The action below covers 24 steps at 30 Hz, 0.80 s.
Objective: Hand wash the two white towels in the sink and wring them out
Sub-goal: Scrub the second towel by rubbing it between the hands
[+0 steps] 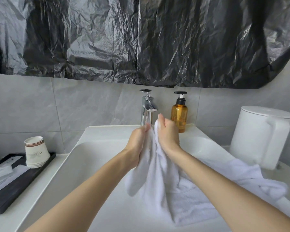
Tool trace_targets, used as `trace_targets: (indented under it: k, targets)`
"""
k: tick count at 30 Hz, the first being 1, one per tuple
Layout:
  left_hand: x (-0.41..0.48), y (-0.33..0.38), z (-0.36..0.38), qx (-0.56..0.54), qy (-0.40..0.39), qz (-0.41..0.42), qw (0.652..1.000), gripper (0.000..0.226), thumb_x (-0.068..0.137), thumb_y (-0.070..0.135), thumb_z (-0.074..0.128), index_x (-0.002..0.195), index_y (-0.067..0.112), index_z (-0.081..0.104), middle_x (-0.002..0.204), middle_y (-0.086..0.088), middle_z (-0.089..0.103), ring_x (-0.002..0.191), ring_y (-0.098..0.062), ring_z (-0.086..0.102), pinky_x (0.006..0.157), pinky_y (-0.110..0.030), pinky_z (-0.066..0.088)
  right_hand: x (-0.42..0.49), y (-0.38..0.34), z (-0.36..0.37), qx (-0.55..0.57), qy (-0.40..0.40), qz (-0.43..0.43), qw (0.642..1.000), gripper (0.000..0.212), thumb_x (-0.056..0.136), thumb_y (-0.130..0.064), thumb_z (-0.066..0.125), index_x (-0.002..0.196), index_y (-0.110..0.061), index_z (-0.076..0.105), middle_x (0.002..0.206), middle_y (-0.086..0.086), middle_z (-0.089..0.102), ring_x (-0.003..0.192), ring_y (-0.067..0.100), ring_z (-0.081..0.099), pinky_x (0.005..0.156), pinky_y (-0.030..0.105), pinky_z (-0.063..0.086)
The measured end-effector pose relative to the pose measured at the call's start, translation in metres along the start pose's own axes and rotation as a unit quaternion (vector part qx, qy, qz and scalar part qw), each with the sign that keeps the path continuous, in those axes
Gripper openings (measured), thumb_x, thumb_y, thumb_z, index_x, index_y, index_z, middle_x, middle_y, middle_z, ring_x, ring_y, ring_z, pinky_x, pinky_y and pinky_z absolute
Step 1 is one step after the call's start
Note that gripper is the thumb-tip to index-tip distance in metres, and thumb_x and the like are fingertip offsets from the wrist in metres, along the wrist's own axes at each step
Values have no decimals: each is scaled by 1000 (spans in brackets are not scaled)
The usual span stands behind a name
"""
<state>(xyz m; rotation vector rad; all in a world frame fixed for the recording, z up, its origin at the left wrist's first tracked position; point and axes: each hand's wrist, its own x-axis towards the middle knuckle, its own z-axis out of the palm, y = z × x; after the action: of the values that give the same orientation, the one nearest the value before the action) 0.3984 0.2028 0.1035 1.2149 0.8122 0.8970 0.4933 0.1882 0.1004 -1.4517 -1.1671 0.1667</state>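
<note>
Over the white sink [97, 148], my left hand [137, 144] and my right hand [167, 134] both grip the top of one white towel [157, 181], held up just below the chrome tap [148, 106]. Its lower part hangs down into the basin. A second white towel [251, 178] lies draped over the sink's right rim, partly under my right forearm. Whether water runs from the tap is unclear.
An amber pump bottle [179, 114] stands right of the tap. A white lidded bin [261, 136] sits at the right. On the left counter a black tray [15, 186] holds stacked paper cups [35, 151] and packets. Black plastic sheeting [141, 39] covers the wall above.
</note>
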Motion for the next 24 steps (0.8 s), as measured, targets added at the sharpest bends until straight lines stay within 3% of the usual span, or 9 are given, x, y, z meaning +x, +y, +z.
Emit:
trace_targets:
  k: [4,7,11,15,19,22,24]
  targets:
    - [2,-1,-5,20,38,21,999,34,97,25,44,70,13,62,61,-5,64,62,-23,62,56,-26,44,-19,-2,6,-24,-58,-64,996,48,103,-38,37,58,-20,38,49,-6,35,56,18,39,59,37,30]
    - [-3,1,-2,12,15,-12,1000,37,99,28,44,76,13,69,67,-6,70,61,-21,66,58,-27,48,-1,2,1,-12,-14,-5,1000,51,104,-36,34,56,-19,31,51,-4,34,60,21,38,60,34,29]
    - [-3,1,-5,27,33,6,999,35,98,24,43,71,12,62,63,-6,65,60,-20,62,57,-26,46,-22,-2,2,-20,-60,-68,996,50,103,-37,38,56,-22,29,48,-6,32,53,17,34,57,36,27]
    - [-7,3,0,9,23,-15,1000,37,99,26,43,74,13,67,66,-6,69,59,-20,65,58,-26,49,-1,0,-1,-11,-4,-15,1000,50,105,-35,32,56,-21,28,52,-6,32,59,20,36,61,32,27]
    - [-5,3,-7,14,52,3,999,35,96,18,41,66,12,57,51,-2,60,49,-15,58,49,-21,43,-24,-2,5,-24,-59,-80,995,49,103,-34,38,56,-25,30,47,-6,33,56,21,37,57,35,26]
    - [-9,6,-3,-9,36,-27,999,39,99,27,42,72,12,65,60,-4,68,54,-18,64,56,-25,47,-6,-1,3,-21,-13,-29,999,50,104,-36,32,56,-23,29,51,-7,33,61,22,38,61,33,27]
    - [-10,5,-3,-10,34,-24,999,37,98,25,43,70,13,63,59,-4,66,57,-21,63,57,-26,46,-12,-1,4,-38,-23,-58,997,49,104,-36,35,56,-25,29,50,-8,32,61,21,38,61,32,28]
